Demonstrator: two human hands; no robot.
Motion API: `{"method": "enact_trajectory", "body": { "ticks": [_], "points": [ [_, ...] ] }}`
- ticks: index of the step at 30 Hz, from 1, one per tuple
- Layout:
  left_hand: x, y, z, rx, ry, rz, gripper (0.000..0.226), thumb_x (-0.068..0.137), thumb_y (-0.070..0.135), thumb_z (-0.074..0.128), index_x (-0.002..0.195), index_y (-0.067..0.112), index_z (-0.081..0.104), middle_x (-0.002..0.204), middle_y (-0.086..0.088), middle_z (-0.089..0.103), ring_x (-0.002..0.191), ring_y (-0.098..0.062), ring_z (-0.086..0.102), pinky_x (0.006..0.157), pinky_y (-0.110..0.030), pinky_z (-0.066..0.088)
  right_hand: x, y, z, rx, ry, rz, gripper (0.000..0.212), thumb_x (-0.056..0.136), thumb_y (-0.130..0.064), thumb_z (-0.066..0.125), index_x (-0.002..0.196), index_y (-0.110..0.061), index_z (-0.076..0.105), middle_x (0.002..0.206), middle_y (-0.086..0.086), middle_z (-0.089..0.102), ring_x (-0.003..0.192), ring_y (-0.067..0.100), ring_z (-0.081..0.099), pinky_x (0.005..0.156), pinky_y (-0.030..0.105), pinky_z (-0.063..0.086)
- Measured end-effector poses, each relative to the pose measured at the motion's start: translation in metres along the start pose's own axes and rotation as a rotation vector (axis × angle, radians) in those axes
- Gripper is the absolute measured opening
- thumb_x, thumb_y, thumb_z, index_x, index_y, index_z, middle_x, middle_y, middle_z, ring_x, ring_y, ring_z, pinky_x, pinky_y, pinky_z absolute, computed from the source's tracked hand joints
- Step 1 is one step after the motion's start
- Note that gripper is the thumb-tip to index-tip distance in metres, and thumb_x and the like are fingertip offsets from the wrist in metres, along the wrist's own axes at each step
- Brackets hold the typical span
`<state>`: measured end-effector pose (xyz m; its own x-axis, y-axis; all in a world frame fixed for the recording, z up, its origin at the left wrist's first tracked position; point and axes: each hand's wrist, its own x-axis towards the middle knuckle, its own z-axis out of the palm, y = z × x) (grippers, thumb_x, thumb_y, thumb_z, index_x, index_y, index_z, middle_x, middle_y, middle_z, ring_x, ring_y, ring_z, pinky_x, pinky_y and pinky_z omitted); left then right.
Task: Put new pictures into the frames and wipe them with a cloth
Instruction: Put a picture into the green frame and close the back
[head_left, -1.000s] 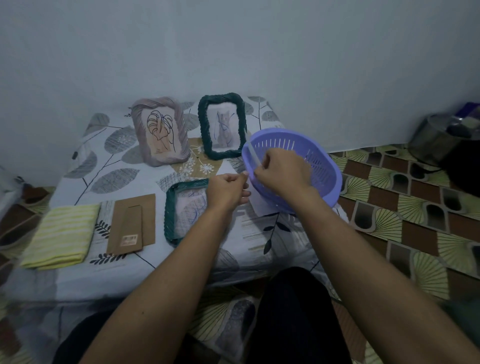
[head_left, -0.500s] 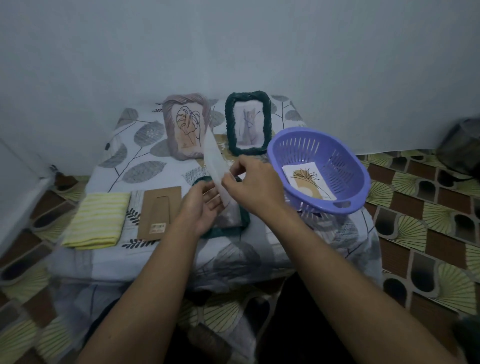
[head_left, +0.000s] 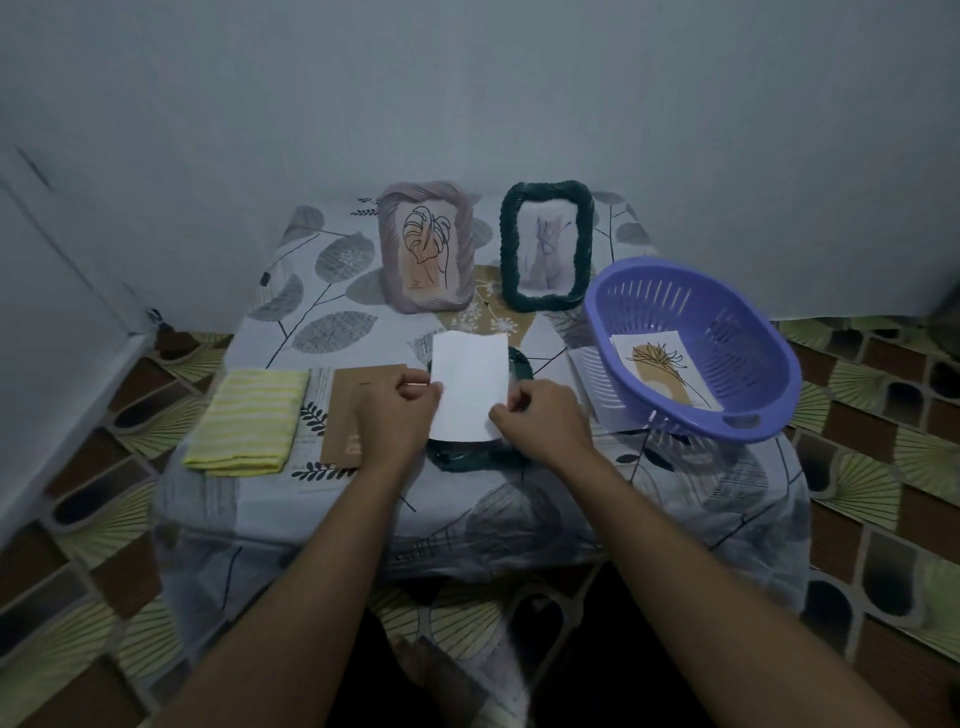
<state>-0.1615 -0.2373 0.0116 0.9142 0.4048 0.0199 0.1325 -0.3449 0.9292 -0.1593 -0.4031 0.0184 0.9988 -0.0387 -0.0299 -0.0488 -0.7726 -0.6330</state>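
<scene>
Picture sheet (head_left: 470, 387) pinched at its side edges by left hand (head_left: 397, 415) and right hand (head_left: 545, 421) over near green frame (head_left: 470, 458). Risk: uneven pull may crease or skew it.

Quick tally:

- Picture frames: three rectangular rope-wrapped ones.
  - one mauve frame (head_left: 389, 249), upright
  - one dark green upright frame (head_left: 511, 249)
  - one dark green flat frame (head_left: 467, 460)
- Loose paper sheets: three.
  - one white paper sheet (head_left: 470, 387), pinched by both hands
  - one printed plant picture (head_left: 660, 371) in the basket
  - one plain white sheet (head_left: 605, 413) under the basket
- One purple slotted plastic basket (head_left: 737, 338).
- One folded yellow striped cloth (head_left: 244, 415).
- One brown cardboard backing board (head_left: 348, 405).
- Two bare hands: left hand (head_left: 397, 410), right hand (head_left: 540, 421).
- One leaf-print covered table (head_left: 332, 291).
</scene>
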Motion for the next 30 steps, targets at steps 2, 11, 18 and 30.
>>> {"method": "enact_trajectory", "body": {
  "ticks": [2,11,18,30],
  "points": [
    [0.001,-0.006,0.006,0.095,-0.025,0.062,0.009,0.083,0.024,0.076,0.087,0.021,0.068,0.072,0.012,0.064,0.072,-0.008,0.064,0.069,-0.026,0.052,0.001,0.007,0.002,-0.061,0.011,0.016,0.022,0.075,-0.041,0.061,0.064,-0.022,0.055,0.085,-0.003,0.06,0.092,0.025,0.056,0.087,0.038,0.048],
    [0.004,-0.027,0.025,0.486,-0.018,0.239,0.019,0.084,0.038,0.069,0.097,0.026,0.062,0.082,0.01,0.061,0.094,-0.022,0.057,0.09,-0.045,0.043,0.01,0.032,0.008,-0.148,-0.065,0.002,0.064,0.077,-0.048,0.057,0.136,-0.027,0.042,0.14,0.004,0.037,0.132,0.028,0.03,0.106,0.042,0.027],
    [0.016,-0.022,0.03,0.743,-0.094,0.283,0.042,0.096,0.041,0.045,0.136,0.033,0.053,0.122,-0.005,0.052,0.118,-0.028,0.041,0.094,-0.044,0.031,0.013,0.033,0.007,-0.222,-0.154,-0.095,0.077,0.071,-0.054,0.039,0.147,-0.039,0.036,0.156,0.003,0.025,0.141,0.024,0.015,0.109,0.045,0.015],
    [0.03,-0.022,0.035,0.94,-0.102,0.297,0.046,0.096,0.045,0.039,0.141,0.036,0.047,0.121,-0.006,0.047,0.112,-0.027,0.039,0.088,-0.042,0.029,0.02,0.039,0.017,-0.282,-0.123,-0.117,0.061,0.089,-0.051,0.051,0.147,-0.046,0.033,0.163,0.0,0.014,0.143,0.024,0.01,0.11,0.049,0.014]
  ]
}}
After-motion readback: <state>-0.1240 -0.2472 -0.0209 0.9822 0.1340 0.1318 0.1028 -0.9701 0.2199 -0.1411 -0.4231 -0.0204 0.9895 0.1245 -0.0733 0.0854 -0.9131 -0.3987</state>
